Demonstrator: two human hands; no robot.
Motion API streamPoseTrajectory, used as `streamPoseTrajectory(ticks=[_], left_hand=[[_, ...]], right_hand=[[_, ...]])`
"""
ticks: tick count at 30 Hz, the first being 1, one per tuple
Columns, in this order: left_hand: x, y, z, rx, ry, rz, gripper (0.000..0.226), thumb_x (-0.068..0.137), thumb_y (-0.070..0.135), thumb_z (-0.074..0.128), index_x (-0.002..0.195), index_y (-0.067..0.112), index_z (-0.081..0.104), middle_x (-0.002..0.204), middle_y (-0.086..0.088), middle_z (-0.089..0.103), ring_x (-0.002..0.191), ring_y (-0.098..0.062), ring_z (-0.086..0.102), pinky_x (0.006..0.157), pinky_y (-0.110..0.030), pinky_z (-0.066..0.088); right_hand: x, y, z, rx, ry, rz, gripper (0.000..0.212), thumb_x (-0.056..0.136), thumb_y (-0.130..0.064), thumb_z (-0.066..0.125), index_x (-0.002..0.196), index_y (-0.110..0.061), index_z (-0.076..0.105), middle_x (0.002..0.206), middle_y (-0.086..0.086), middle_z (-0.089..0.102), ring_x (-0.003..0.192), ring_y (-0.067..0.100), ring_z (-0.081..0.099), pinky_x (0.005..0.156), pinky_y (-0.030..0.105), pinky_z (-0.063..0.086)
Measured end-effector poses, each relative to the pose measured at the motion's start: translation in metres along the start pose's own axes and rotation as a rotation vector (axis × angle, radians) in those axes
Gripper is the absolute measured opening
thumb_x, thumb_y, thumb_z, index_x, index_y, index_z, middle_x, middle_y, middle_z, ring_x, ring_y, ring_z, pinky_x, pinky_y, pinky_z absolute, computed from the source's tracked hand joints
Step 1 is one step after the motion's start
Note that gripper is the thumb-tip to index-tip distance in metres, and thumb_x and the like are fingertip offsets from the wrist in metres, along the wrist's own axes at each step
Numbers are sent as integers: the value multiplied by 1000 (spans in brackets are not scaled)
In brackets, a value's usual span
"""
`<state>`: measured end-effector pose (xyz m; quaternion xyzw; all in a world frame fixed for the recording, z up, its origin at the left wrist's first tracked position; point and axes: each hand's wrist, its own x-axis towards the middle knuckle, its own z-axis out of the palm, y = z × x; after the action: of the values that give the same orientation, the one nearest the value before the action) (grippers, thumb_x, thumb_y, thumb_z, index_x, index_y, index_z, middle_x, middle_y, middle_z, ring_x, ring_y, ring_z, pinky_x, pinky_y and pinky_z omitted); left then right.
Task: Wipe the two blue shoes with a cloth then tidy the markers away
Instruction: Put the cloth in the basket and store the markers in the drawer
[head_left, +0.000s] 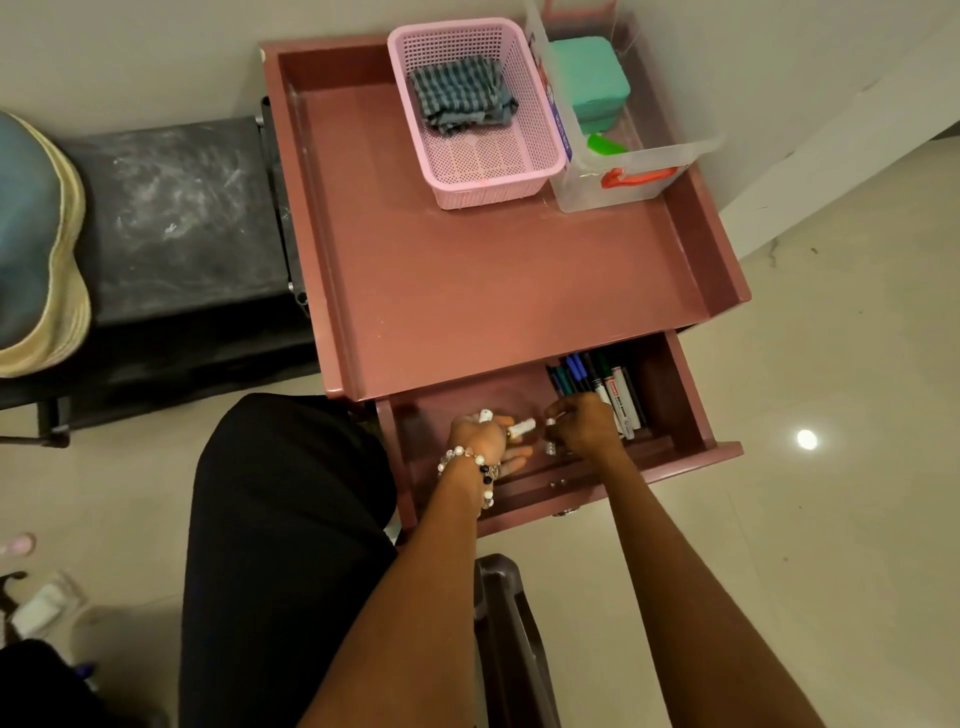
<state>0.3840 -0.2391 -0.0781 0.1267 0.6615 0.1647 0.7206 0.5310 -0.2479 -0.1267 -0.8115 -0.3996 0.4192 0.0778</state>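
Observation:
Both my hands are inside the open drawer (691, 415) of the pink table. My left hand (480, 441), with a bead bracelet at the wrist, grips a few white markers (521, 429) whose ends stick out past the fingers. Just to its right, my right hand (584, 426) pinches one white marker by its end. A row of several markers (597, 382), blue, green, black and white, lies in the drawer's right part behind my right hand. A grey striped cloth (460, 98) lies folded in the pink basket (488, 176). No blue shoes are in view.
The pink table top (493, 270) has raised edges. At its back stand the pink basket and a clear plastic box (613, 187) with a teal container inside. A black bench (176, 218) with a hat stands left. My black-clad leg is below the drawer.

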Motion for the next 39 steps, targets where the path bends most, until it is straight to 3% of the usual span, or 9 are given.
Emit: streamPoseTrajectory(ticks=[7,13,20,26,29,31,33,36,39], left_hand=[[7,-3,-7,90,34,28,30,98,3,39,78,12,60,68,-1,60,53,-13,57,50,-22,46],[11,-5,-13,20,122,-14,32,98,6,36,75,12,57,62,-2,52,41,-9,41,39,-15,36],[8,-1,-14,16,91,48,14,98,16,45,90,10,55,63,-2,49,42,-11,38,38,-16,32],[10,4,-14,24,111,19,41,95,51,47,86,11,47,61,-4,42,44,-15,39,45,-21,36],[7,4,-10,-18,136,0,58,99,55,28,106,3,54,72,-8,52,45,-15,37,41,-17,32],[8,3,-8,5,142,-2,61,101,49,24,123,0,52,108,-17,65,47,-15,38,39,-16,31],[6,1,-8,83,140,8,57,102,45,25,128,2,51,131,-14,57,51,-15,41,42,-19,34],[5,1,-12,158,115,45,52,102,42,31,116,2,61,103,-10,65,54,-14,42,56,-24,42],[7,2,-18,219,144,89,41,101,42,39,86,13,65,70,1,52,57,-15,45,65,-25,41]], right_hand=[[12,11,17,-490,73,6,29,91,-1,46,116,-2,61,115,23,59,106,41,58,89,42,48],[25,-4,14,-167,256,-179,24,80,-4,64,103,1,68,101,23,68,94,39,64,81,36,49],[43,-41,43,-375,13,-241,32,91,-11,52,118,5,58,123,25,57,112,39,53,93,37,40],[42,-43,55,-521,-16,-261,28,91,-2,49,118,4,56,122,23,56,113,36,51,92,39,43],[34,-27,49,-629,-48,-319,27,91,-1,49,115,2,60,118,19,60,109,33,56,91,36,45],[30,-15,42,-686,-78,-318,27,90,-2,52,115,3,60,118,19,60,108,33,57,91,34,44],[27,-2,36,-730,-80,-293,26,90,-2,51,114,3,60,118,20,59,108,34,57,92,36,44],[23,7,30,-759,-75,-275,28,92,0,47,117,4,58,119,23,57,109,37,56,94,38,44],[26,11,27,-633,-55,-237,25,89,-2,53,111,0,64,112,21,62,104,37,60,90,38,47]])
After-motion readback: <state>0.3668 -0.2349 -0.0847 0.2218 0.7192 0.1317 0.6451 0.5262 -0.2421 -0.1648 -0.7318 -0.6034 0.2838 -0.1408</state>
